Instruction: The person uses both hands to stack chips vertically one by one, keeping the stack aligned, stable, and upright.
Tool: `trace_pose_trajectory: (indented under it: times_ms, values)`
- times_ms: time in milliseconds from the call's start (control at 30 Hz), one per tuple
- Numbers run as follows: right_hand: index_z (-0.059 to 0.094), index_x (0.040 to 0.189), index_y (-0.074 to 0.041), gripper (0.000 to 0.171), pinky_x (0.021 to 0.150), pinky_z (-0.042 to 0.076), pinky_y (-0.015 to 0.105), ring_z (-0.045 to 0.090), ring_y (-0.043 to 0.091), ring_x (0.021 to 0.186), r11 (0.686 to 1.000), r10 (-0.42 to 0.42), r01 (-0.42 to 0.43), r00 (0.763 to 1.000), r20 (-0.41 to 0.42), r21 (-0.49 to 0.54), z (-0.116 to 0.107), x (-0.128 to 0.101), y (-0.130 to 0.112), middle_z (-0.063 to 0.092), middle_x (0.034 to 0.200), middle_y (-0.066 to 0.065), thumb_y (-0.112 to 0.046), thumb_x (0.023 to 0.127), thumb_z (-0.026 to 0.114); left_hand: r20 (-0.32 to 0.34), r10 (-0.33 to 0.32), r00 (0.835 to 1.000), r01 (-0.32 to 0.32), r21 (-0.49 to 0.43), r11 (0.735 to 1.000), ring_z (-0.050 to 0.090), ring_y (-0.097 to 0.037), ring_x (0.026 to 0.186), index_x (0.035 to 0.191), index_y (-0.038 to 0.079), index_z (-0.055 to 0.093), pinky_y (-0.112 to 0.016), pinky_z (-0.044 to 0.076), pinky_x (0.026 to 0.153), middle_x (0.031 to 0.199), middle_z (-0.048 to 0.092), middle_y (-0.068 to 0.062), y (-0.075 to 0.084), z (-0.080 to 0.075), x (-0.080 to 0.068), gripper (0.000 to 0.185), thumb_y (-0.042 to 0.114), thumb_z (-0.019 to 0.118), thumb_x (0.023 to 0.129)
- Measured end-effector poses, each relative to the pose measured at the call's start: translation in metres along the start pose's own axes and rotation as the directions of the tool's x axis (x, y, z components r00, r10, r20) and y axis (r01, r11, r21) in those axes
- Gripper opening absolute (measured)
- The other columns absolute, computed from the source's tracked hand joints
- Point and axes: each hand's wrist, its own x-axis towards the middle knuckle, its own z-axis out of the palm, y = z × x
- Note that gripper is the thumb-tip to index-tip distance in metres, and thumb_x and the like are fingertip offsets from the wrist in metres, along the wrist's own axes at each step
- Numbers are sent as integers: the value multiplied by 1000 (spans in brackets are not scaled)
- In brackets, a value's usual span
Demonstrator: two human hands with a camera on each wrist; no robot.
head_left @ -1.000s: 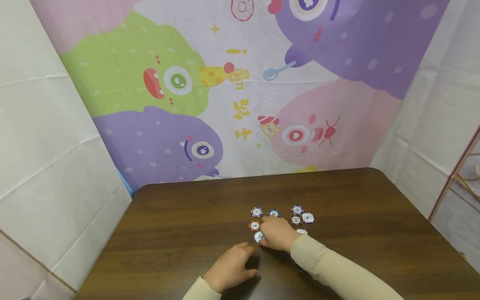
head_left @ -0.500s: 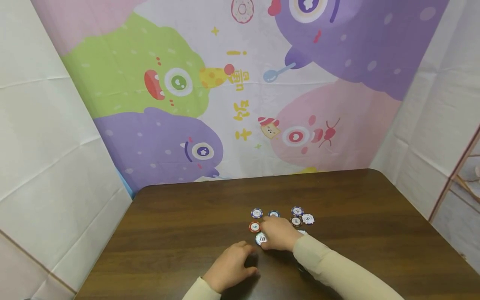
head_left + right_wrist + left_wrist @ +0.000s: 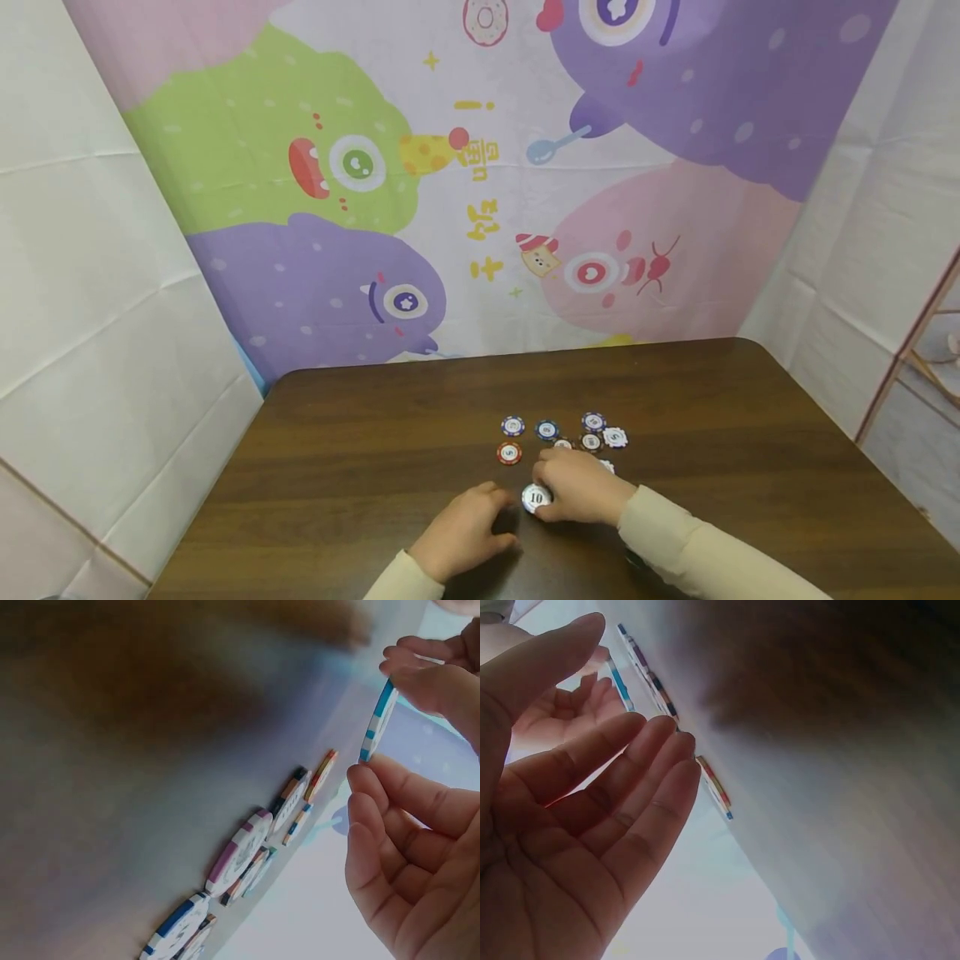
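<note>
Between its thumb and fingers my right hand (image 3: pixel 583 487) pinches a white and light-blue poker chip (image 3: pixel 536 498) marked 10. Seen edge-on in the right wrist view, that chip (image 3: pixel 378 721) appears raised off the wooden table (image 3: pixel 337 467). My left hand (image 3: pixel 461 533) is just left of it, held low over the table with fingers relaxed and nothing in them. A red poker chip (image 3: pixel 509 452) and two blue-edged chips, one at the left (image 3: pixel 513 426) and another (image 3: pixel 547 430), lie flat beyond the hands.
Right of these lie a dark brown chip (image 3: pixel 591 441), a purple-blue chip (image 3: pixel 593 422) and a white chip (image 3: pixel 615 437) that touch or overlap. The right hand partly covers another brownish chip (image 3: pixel 562 445) and a white one (image 3: pixel 608 466). A cartoon-printed cloth (image 3: pixel 480 317) hangs behind the table.
My right hand has drawn the chip marked 10 toward me and slightly right, away from the red chip. More chips behind it show now. The left hand has barely moved.
</note>
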Motion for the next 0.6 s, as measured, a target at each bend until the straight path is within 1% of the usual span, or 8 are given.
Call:
trace_pose_trajectory:
  times_ms: [133,233,467,600]
  values:
    - [69,80,-17,23,59,41,23,45,4,69,1000,-19,18,1000,22,12,0,-7,-4,53,79,-11,-37,73,79,4,3,1000,-3,3,1000,62,-9,86,107,7,70,-27,53,78,100,67,-1,2,0,1,41,28,82,74]
    - [69,79,-17,24,61,41,23,45,4,70,999,-45,45,999,21,12,0,-12,-7,52,78,-11,-37,71,80,7,8,1000,-8,6,1000,60,-7,84,105,8,70,-25,52,76,97,66,0,3,0,2,39,28,82,75]
    - [64,73,-20,25,59,38,24,43,3,65,997,-81,81,996,22,5,5,-20,-12,50,74,-12,-37,68,81,1,37,999,-37,15,999,56,-4,78,99,11,69,-23,49,71,90,63,3,4,3,5,36,30,83,73]
    - [63,72,-21,26,58,39,23,45,3,66,996,-89,89,996,20,3,7,-22,-13,50,74,-12,-38,67,81,-8,49,999,-49,32,998,56,-4,77,97,11,69,-23,48,70,89,63,3,5,5,5,35,31,84,72]
